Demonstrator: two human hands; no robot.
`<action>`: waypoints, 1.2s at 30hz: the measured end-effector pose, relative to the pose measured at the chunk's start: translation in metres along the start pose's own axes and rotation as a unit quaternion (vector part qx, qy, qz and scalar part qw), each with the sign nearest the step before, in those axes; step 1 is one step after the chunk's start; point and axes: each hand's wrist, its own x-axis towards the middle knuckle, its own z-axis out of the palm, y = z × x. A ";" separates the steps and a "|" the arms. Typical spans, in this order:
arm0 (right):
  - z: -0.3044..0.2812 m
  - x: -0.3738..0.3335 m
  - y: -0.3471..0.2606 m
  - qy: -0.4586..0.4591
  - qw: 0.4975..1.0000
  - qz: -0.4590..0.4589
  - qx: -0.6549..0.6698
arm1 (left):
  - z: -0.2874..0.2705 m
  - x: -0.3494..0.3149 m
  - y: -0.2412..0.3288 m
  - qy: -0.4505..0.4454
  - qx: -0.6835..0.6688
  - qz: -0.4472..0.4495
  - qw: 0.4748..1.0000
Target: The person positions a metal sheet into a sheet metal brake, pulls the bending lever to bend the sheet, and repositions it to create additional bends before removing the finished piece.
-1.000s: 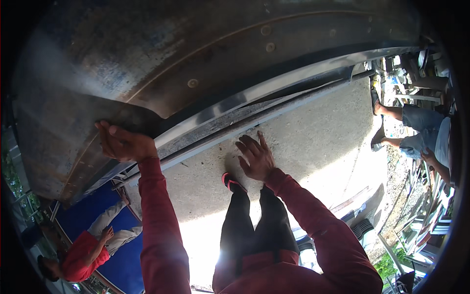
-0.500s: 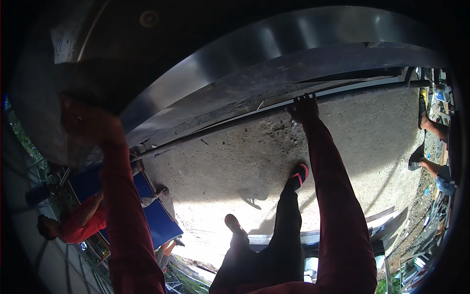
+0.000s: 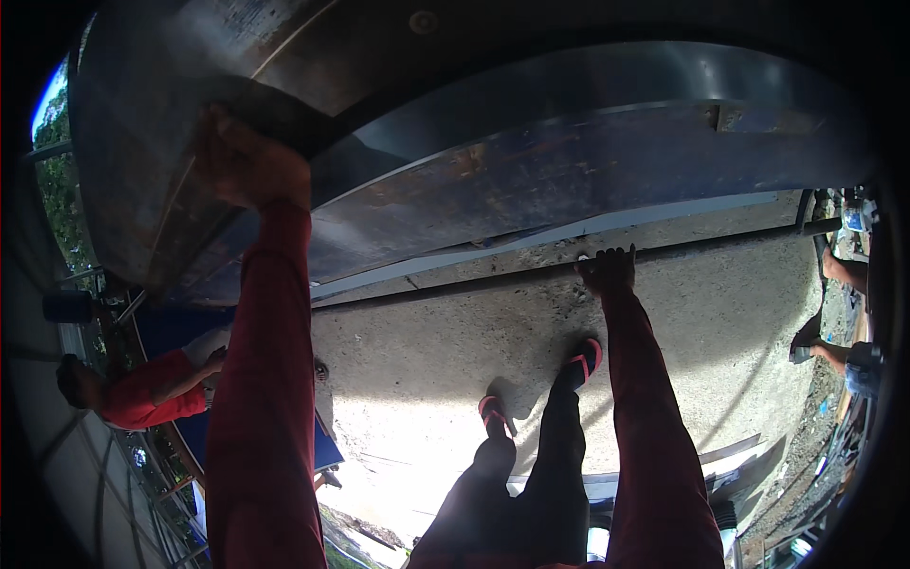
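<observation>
A large dark metal body (image 3: 379, 71) with a curved, shiny band (image 3: 569, 95) fills the upper part of the view. My left hand (image 3: 251, 161) is raised against its left part, fingers curled in; what they close on is hidden in shadow. Below the band runs a bluish, scuffed panel (image 3: 531, 175). Lower down, a long dark bar (image 3: 455, 290) crosses above the concrete. My right hand (image 3: 609, 270) is closed around this bar, right of the middle, knuckles up.
Sunlit concrete floor (image 3: 408, 356) lies under my feet in flip-flops (image 3: 586, 360). At left a person in red (image 3: 156, 389) is beside a blue board (image 3: 322, 450). Another person's legs (image 3: 834, 353) show at the right edge, near scattered scrap (image 3: 844, 446).
The bar and my right hand appear lower in view, with a wider gap below the panel. My left hand appears farther right and higher. My left foot has stepped forward.
</observation>
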 end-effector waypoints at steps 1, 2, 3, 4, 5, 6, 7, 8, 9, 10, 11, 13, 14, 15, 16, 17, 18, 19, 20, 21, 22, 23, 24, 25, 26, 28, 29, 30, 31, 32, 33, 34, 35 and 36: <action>-0.001 -0.013 0.005 -0.024 1.000 0.012 -0.006 | 0.001 -0.003 0.005 -0.009 -0.003 -0.017 1.000; -0.003 -0.023 0.002 -0.041 0.999 0.017 -0.004 | 0.000 0.001 0.002 0.000 0.002 -0.023 1.000; -0.006 -0.034 -0.002 -0.058 0.998 0.023 -0.003 | -0.001 0.005 -0.002 -0.001 0.001 -0.005 1.000; -0.006 -0.045 -0.003 -0.063 0.998 0.027 -0.003 | -0.002 0.007 -0.004 -0.001 -0.002 0.011 1.000; -0.007 -0.054 -0.006 -0.067 0.997 0.031 -0.001 | -0.002 0.013 -0.001 0.010 0.001 0.005 1.000; -0.007 -0.067 -0.007 -0.069 0.997 0.026 -0.011 | -0.002 0.013 0.002 -0.005 0.009 -0.007 1.000; -0.009 -0.080 -0.011 -0.071 0.997 0.016 -0.017 | -0.004 0.017 0.003 -0.019 0.019 -0.014 1.000; -0.010 -0.094 -0.014 -0.076 0.997 0.004 -0.017 | -0.005 0.020 0.003 -0.012 0.024 -0.019 0.999; -0.013 -0.108 -0.014 -0.082 0.996 -0.005 -0.019 | -0.003 0.021 0.003 -0.019 0.022 -0.027 0.999; -0.020 -0.120 -0.012 -0.108 0.994 0.003 -0.020 | 0.001 0.020 0.004 -0.028 0.018 -0.036 0.999; -0.026 -0.134 -0.009 -0.135 0.991 0.014 -0.020 | 0.004 0.019 0.006 -0.025 0.016 -0.044 0.999; -0.028 -0.152 0.002 -0.114 0.992 0.017 -0.046 | 0.012 0.028 0.012 -0.038 0.003 -0.061 0.997; -0.033 -0.161 -0.007 -0.112 0.993 0.009 -0.039 | 0.011 0.036 0.005 -0.030 0.007 -0.061 0.998; -0.036 -0.173 -0.012 -0.114 0.993 0.006 -0.034 | 0.010 0.037 -0.002 -0.035 0.017 -0.064 0.997; -0.037 -0.184 -0.013 -0.114 0.993 0.008 -0.029 | 0.012 0.039 -0.004 -0.039 0.024 -0.070 0.996; -0.046 -0.196 -0.011 -0.136 0.990 -0.002 -0.029 | 0.015 0.041 -0.002 -0.036 0.021 -0.078 0.996; -0.046 -0.206 -0.010 -0.130 0.991 0.007 -0.029 | 0.017 0.043 0.000 -0.047 0.021 -0.086 0.995; -0.039 -0.218 -0.006 -0.125 0.992 0.019 -0.029 | 0.018 0.045 0.004 -0.059 0.018 -0.093 0.994; -0.042 -0.231 -0.005 -0.136 0.990 0.014 -0.032 | 0.018 0.047 0.004 -0.057 0.017 -0.100 0.993; -0.046 -0.240 -0.005 -0.147 0.989 0.009 -0.034 | 0.018 0.049 0.005 -0.058 0.027 -0.101 0.993; -0.051 -0.252 -0.006 -0.153 0.988 0.012 -0.028 | 0.018 0.051 0.005 -0.058 0.035 -0.100 0.993; -0.056 -0.261 -0.006 -0.153 0.988 0.008 -0.026 | 0.017 0.052 0.005 -0.056 0.034 -0.105 0.992; -0.061 -0.272 -0.005 -0.157 0.987 0.010 -0.027 | 0.016 0.052 0.005 -0.066 0.038 -0.112 0.991; -0.068 -0.280 -0.007 -0.160 0.987 0.012 -0.027 | 0.017 0.055 0.004 -0.075 0.041 -0.118 0.989; -0.075 -0.288 -0.008 -0.185 0.982 0.016 -0.041 | 0.016 0.056 0.003 -0.072 0.040 -0.121 0.989; -0.088 -0.307 -0.010 -0.190 0.981 0.021 -0.025 | 0.016 0.058 0.001 -0.093 0.061 -0.114 0.987; -0.092 -0.316 -0.008 -0.200 0.979 0.031 -0.020 | 0.017 0.058 0.003 -0.091 0.058 -0.118 0.987; -0.090 -0.328 -0.003 -0.176 0.984 0.024 -0.020 | 0.017 0.059 0.005 -0.084 0.039 -0.116 0.989; -0.100 -0.336 -0.007 -0.203 0.978 0.028 -0.032 | 0.016 0.061 0.004 -0.077 0.024 -0.112 0.990; -0.109 -0.345 -0.008 -0.200 0.979 0.023 -0.030 | 0.015 0.064 0.003 -0.073 0.023 -0.113 0.991; -0.113 -0.353 -0.008 -0.196 0.980 0.018 -0.028 | 0.015 0.067 0.002 -0.072 0.025 -0.108 0.991; -0.114 -0.363 -0.007 -0.184 0.982 0.015 -0.039 | 0.015 0.067 0.004 -0.074 0.024 -0.104 0.992; -0.115 -0.372 -0.004 -0.183 0.982 0.020 -0.040 | 0.014 0.067 0.005 -0.073 0.020 -0.106 0.991; -0.117 -0.383 -0.001 -0.180 0.983 0.011 -0.045 | 0.014 0.066 0.005 -0.077 0.024 -0.108 0.991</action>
